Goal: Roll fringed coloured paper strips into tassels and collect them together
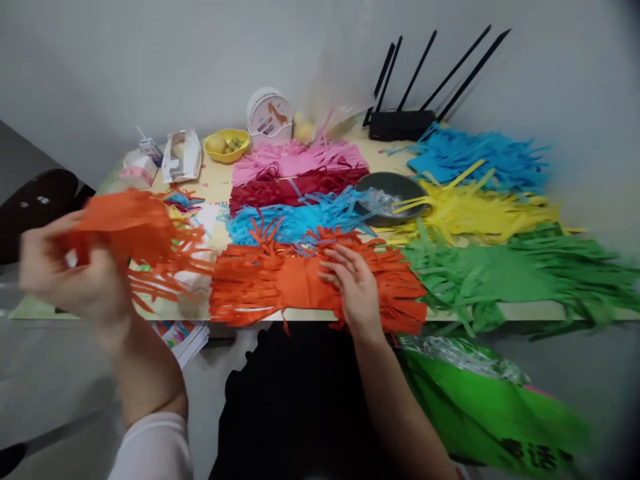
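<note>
The left hand [70,273] is pinching an orange fringed sheet [125,217] between thumb and fingers, holding it raised over the near left of the table [215,175], its loose strips hanging toward the right. The right hand [361,293] is resting with its fingers parted and loosely bent on the orange fringed stack [300,283], which is lying at the table's near edge, in the middle. A green fringed stack [510,273] is lying just right of it, while a blue fringed stack [295,219] and a dark bowl [371,183] are sitting farther back.
</note>
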A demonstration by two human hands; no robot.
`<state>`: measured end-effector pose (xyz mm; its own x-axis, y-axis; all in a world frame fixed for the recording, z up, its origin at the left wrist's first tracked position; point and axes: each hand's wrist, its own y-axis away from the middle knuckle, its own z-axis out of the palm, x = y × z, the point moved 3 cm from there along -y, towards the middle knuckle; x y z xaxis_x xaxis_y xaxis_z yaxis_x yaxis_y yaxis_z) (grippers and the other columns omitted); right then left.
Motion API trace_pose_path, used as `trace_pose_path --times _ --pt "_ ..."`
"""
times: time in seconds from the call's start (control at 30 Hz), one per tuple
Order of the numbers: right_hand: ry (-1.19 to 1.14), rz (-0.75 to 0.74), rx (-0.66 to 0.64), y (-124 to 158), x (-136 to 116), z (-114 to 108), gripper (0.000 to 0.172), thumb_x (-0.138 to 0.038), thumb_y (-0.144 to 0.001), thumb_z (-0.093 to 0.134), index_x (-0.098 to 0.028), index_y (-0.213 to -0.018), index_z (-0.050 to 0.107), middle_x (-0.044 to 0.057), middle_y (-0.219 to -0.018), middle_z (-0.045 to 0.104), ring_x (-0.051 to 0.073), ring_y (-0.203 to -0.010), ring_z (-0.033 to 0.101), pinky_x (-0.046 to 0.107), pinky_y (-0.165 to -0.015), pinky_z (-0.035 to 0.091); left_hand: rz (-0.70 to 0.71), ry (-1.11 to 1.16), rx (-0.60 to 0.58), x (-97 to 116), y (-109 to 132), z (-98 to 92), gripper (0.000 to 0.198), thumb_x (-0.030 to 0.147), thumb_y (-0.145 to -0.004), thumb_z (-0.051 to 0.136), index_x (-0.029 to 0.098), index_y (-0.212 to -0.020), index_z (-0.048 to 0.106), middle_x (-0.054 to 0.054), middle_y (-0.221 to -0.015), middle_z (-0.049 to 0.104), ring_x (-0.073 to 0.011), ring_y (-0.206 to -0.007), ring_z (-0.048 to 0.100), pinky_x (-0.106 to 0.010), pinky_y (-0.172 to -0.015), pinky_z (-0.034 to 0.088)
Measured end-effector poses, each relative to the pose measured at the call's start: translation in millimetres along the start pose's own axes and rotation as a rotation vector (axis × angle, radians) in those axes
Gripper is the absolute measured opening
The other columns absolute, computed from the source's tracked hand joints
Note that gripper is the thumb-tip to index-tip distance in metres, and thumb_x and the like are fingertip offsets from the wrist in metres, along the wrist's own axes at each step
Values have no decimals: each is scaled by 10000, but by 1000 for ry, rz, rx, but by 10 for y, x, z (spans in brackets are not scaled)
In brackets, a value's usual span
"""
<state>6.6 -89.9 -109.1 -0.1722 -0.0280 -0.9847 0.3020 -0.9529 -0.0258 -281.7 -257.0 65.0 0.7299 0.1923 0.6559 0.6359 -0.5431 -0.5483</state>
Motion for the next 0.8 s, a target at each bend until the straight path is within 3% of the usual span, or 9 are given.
trace_pose_path --times 0.07,0.13,0.27,0.4,0.5,0.57,0.63,0.7,0.8 --pt "129 -200 76 170 -251 32 306 -348 -928 558 -210 -1200 586 139 -1168 678 235 -1010 688 430 -877 593 47 -57 6 201 41 137 150 203 -818 560 201 -962 604 5 -778 641 -163 -816 692 -215 -648 529" --pt "252 -457 95 334 -545 109 242 -286 -929 577 -236 -1164 607 113 -1122 678 246 -1056 663 455 -935 564 108 -120 -18 421 107 364 139 205 -835 562 203 -971 592 3 -800 637 -172 -875 699 -219 -686 537" --pt "510 -888 -9 415 -1194 354 374 -286 -889 632 -268 -1258 573 97 -1235 654 286 -1195 611 529 -1042 493 264 -369 -94 955 80 692 90 244 -880 548 203 -952 585 5 -789 615 -207 -921 711 -301 -798 552" --pt "747 -1105 9 177 -1893 542 465 -376 -926 567 -203 -1353 498 108 -1384 586 284 -1359 513 516 -1141 401 387 -733 1 1568 -294 616 261 296 -965 374 199 -1079 588 -14 -960 630 -276 -1051 702 -459 -909 513" --pt "913 -1137 -12 -41 -2248 616 570 -447 -954 542 -198 -1452 422 80 -1525 472 237 -1466 382 414 -1210 289 545 -712 -106 1840 -470 610 318 319 -973 309 217 -1122 571 13 -1072 616 -284 -1197 648 -494 -945 467" --pt "983 -1132 -75 -179 -2292 613 586 -404 -936 580 -193 -1461 426 66 -1536 470 245 -1458 387 411 -1213 275 610 -557 -273 1821 -435 709 236 292 -960 385 229 -1067 586 32 -1026 646 -243 -1127 687 -437 -933 489" --pt "988 -1068 -164 -324 -2174 547 447 -281 -920 583 -195 -1356 542 61 -1397 608 254 -1324 535 434 -1147 381 599 -336 -387 1653 -330 847 148 228 -916 499 236 -1014 608 39 -953 678 -186 -983 716 -345 -888 511" --pt "948 -956 -260 -456 -1965 430 283 -184 -898 543 -197 -1156 660 39 -1124 731 229 -1064 674 402 -969 516 545 -126 -467 1401 -216 997 168 153 -853 545 213 -981 635 28 -890 684 -158 -882 694 -284 -817 507" --pt "878 -801 -366 -577 -1693 219 213 -143 -834 526 -185 -936 708 -4 -854 735 172 -769 686 300 -723 528 413 117 -650 1036 -82 1218 155 91 -759 540 170 -845 642 27 -760 644 -130 -724 611 -230 -674 460"
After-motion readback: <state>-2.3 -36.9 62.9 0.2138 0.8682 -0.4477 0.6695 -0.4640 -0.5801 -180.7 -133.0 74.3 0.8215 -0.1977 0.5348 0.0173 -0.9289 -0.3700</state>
